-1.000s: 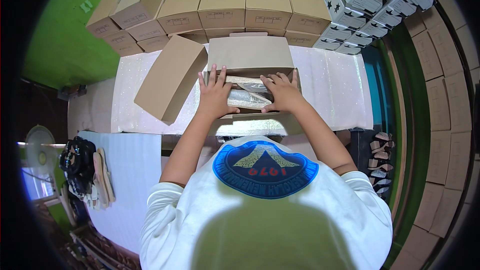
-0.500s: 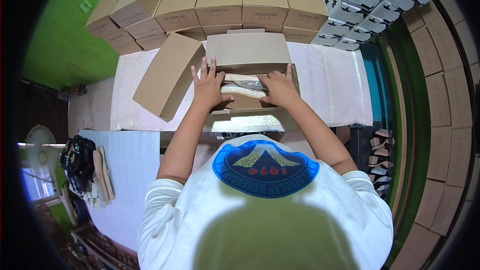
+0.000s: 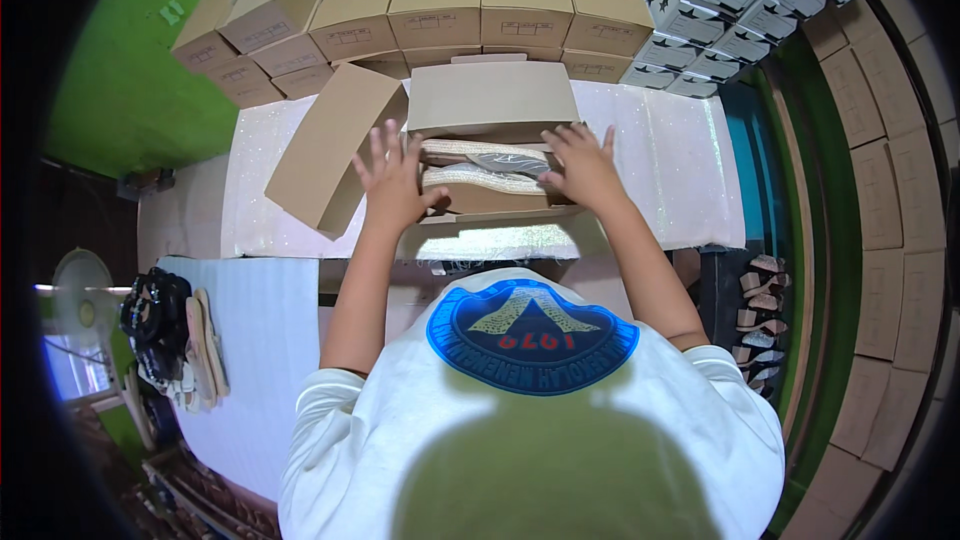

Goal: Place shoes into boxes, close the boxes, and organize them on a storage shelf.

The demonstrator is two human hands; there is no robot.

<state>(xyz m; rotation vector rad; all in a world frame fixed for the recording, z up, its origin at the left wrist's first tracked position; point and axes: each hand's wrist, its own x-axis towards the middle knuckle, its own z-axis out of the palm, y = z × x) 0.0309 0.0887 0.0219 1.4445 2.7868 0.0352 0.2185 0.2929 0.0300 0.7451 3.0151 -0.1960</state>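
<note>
On the white table lies an open brown cardboard shoebox (image 3: 490, 98), its back panel raised. Inside rest a pair of shoes (image 3: 480, 178) on their sides, with pale, rope-like sole edges and a grey part between them. At the box's left end, my left hand (image 3: 395, 180) is open with fingers spread. My right hand (image 3: 585, 170), also open, hovers over the right end, its fingertips near the shoes. Neither hand grips anything. Whether the fingers touch the box rim I cannot tell. Another brown box or lid (image 3: 335, 145) lies slanted just left of the shoebox.
Stacked brown boxes (image 3: 435, 0) line the table's back, with white star-printed boxes (image 3: 710, 15) at the back right. More brown boxes (image 3: 880, 190) rise along the right wall. Sandals (image 3: 160, 320) lie on a lower white table at the left, near a fan (image 3: 85, 312).
Both hands have let go of the shoes and drawn apart, the left going left and the right going right. More of the shoes shows inside the box.
</note>
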